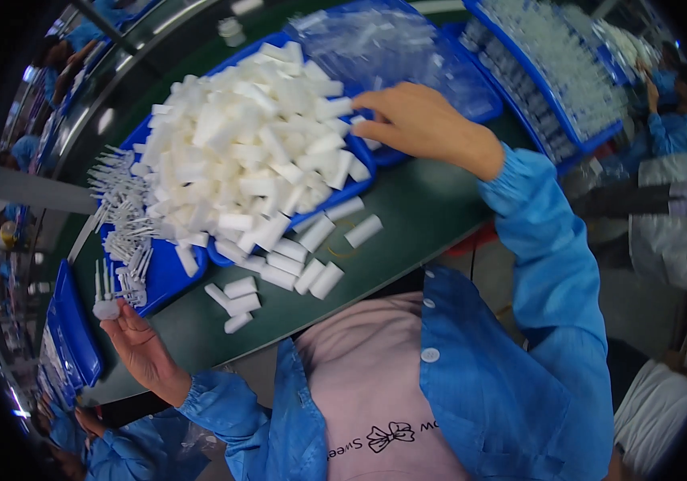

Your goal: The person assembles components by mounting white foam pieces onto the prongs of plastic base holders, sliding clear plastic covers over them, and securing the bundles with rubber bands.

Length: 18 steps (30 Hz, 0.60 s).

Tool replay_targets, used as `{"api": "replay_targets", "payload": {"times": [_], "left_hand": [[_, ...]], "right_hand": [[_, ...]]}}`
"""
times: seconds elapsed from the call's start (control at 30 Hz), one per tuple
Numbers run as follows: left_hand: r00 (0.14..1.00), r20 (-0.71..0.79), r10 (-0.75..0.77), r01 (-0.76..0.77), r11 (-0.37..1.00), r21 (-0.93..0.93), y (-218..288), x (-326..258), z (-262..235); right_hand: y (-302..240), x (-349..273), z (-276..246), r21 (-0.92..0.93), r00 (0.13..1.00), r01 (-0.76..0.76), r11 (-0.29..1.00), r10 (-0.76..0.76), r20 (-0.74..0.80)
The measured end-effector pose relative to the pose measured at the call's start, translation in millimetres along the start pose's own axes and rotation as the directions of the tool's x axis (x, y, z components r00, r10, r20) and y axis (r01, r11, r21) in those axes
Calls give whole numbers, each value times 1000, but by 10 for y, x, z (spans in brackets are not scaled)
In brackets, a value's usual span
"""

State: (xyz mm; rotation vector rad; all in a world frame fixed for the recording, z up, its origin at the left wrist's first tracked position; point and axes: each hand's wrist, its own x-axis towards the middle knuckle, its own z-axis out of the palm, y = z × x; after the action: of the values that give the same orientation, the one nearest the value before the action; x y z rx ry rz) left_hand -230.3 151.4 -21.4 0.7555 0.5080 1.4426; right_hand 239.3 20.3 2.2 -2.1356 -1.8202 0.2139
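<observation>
Foam blocks, white, rectangular, heaped in blue tray, some spilled on green tabletop. Right hand at heap edge, fingers curled among blocks; grip unclear. Left hand pinches small white cap w/ thin clear plastic tips. Hands well apart.

White foam blocks heaped in a bright blue tray, more white ones scattered over the dark green worktop. Pale grey-white plastic nozzles along the tray's left end, a few whitish ones pinched in the left hand; clear, glossy plastic bag above the right hand, over another blue tray of translucent white parts. Sky-blue smock sleeve with white buttons, open over a pale pink shirt bearing a small black bow print.
</observation>
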Motion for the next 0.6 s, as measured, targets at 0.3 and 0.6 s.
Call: {"api": "replay_targets", "payload": {"times": [0.3, 0.6], "left_hand": [[947, 289, -141, 128, 990, 61, 179, -77, 260], [980, 195, -35, 7, 989, 145, 28, -426, 678]], "right_hand": [[-63, 180, 228, -80, 999, -19, 997, 23, 44], [214, 353, 225, 57, 999, 22, 998, -20, -42]]}}
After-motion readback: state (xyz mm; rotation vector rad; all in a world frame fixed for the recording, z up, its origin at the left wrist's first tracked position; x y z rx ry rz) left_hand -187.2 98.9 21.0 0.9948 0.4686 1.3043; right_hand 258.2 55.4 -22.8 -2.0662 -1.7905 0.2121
